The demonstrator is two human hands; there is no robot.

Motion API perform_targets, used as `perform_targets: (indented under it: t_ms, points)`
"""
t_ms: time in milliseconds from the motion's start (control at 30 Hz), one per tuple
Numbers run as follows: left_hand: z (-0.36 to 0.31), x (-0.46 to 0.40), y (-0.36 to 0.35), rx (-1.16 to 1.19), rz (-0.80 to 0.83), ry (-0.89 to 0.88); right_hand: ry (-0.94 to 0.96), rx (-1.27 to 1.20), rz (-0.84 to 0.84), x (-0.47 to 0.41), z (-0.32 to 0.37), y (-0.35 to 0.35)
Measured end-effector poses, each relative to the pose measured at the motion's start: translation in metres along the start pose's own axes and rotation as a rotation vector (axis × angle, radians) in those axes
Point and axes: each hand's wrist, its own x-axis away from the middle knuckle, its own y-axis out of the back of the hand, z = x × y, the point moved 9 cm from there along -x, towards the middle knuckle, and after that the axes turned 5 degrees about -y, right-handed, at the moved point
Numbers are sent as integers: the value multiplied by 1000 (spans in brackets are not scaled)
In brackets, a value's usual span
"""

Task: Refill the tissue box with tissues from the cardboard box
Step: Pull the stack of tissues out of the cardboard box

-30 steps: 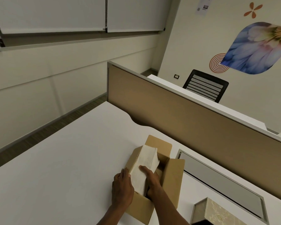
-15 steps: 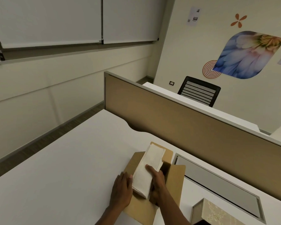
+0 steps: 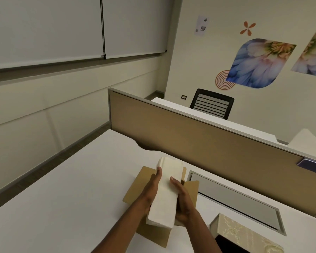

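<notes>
A thick white stack of tissues (image 3: 167,190) is held above the open brown cardboard box (image 3: 139,183) on the white desk. My left hand (image 3: 151,190) presses its left side and my right hand (image 3: 182,199) presses its right side, so both hands grip the stack between them. The box's flaps stand open under and around the stack. The cream patterned tissue box (image 3: 244,236) sits at the lower right, with its dark opening toward me, partly cut off by the frame.
A tan partition panel (image 3: 199,143) runs along the back of the white desk (image 3: 71,189). A grey cable tray lid (image 3: 235,196) lies in the desk right of the cardboard box. A black chair (image 3: 212,104) stands behind the partition.
The tissue stack has come up out of the cardboard box. My left hand has moved from the box's side onto the stack, so both hands now hold it.
</notes>
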Motion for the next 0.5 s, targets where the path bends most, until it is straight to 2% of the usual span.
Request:
perform_targets:
  t_ms: [133,300,433,500]
  points:
    - [8,9,-16,-58,-20,0,34,13,-109,15,-10,7]
    - [10,23,-21,-23,-26,-45,47,-75,-60,46,-15,23]
    - [32,35,-48,62,82,73,116,29,-134,64,-18,28]
    - [41,37,-54,141,119,114,135,6,-150,72,-17,36]
